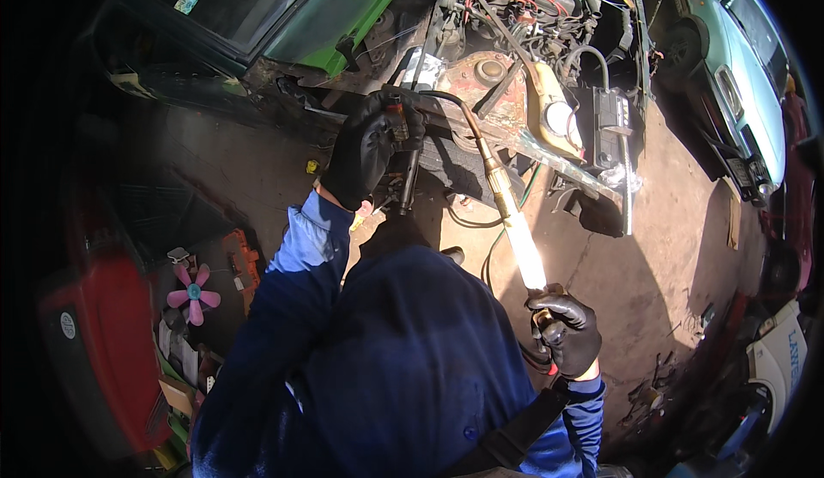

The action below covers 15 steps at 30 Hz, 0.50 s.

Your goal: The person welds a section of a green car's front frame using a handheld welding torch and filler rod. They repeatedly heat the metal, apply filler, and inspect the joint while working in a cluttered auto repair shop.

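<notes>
My right hand, in a black glove, is closed round the valve end of a gas torch. The torch slants up and to the left, with a bright metal handle, a brass collar and a thin bent neck. Its tip reaches my left hand, also black-gloved and raised beside the car's open engine bay. Those fingers are curled round a small amber-brown object, too small to name for certain. Whether a flame burns at the tip I cannot make out. A metal rod shows just below the left hand.
Ahead are a rusty inner fender, a yellowish fluid tank, a car battery and the engine. A dark hose hangs by the torch. Left lie a pink fan and clutter; right stands a light-blue car.
</notes>
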Available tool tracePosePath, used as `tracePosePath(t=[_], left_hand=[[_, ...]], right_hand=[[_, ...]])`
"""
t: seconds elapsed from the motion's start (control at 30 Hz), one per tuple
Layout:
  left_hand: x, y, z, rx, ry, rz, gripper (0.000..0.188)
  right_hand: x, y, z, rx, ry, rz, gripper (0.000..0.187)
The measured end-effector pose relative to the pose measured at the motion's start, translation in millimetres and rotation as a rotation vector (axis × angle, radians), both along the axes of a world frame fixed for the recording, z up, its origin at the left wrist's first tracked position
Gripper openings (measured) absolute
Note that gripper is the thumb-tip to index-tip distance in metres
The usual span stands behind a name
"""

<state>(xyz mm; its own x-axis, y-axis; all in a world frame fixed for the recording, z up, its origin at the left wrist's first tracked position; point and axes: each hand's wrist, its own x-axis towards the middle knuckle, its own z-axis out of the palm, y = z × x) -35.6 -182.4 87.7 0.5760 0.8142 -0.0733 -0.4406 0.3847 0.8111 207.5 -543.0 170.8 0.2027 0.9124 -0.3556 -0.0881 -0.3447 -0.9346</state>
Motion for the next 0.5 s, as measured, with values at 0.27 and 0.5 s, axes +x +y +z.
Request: tracePosePath(t=[0.27,0.5], left_hand=[[0.0,32.1,-4.9,-0.189,-0.107,-0.01,0.04],[1.9,72.0,-10.7,-0.315,-0.202,-0.151,0.046]], right_hand=[[6.1,46.3,12.9,0.016,-0.059,0.08,0.076],[-0.3,87.1,21.2,0.016,-0.155,0.076,0.075]])
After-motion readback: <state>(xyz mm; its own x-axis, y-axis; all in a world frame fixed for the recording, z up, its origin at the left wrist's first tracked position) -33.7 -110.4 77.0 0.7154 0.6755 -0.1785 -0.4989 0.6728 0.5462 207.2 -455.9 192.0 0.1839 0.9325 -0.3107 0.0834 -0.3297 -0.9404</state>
